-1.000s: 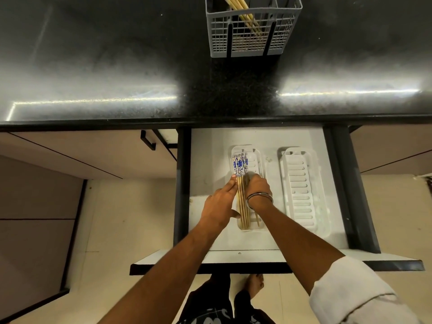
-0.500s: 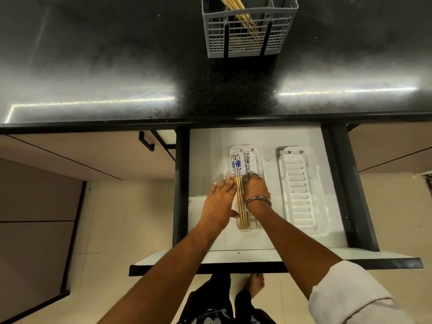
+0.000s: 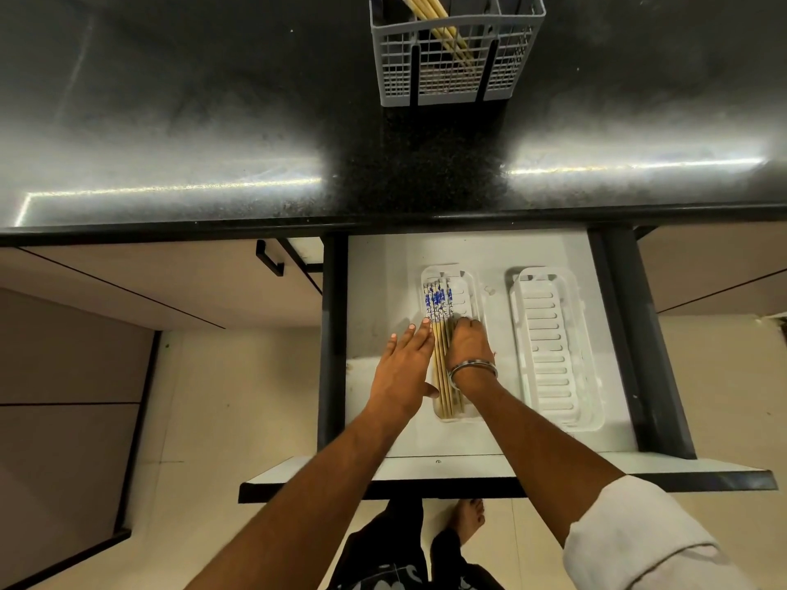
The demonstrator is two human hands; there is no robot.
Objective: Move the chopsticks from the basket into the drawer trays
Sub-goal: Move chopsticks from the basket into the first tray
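You are pressing both hands around the chopsticks [image 3: 443, 355] lying in the left tray [image 3: 466, 291] at the centre of the open drawer [image 3: 374, 291]; your left hand [image 3: 404, 372] is lying flat, fingers now spread a little wider than a second ago, its edge touching the bundle's left side; your right hand [image 3: 468, 349] is curling loosely against the right side, gripping nothing that shows; the blue-patterned ends are now sitting closer together than half a second ago; the right tray [image 3: 553, 347] is sitting just beside, holding nothing; more chopsticks [image 3: 443, 31] are leaning in the basket [image 3: 455, 53] on the counter [image 3: 213, 121] at the upper centre.
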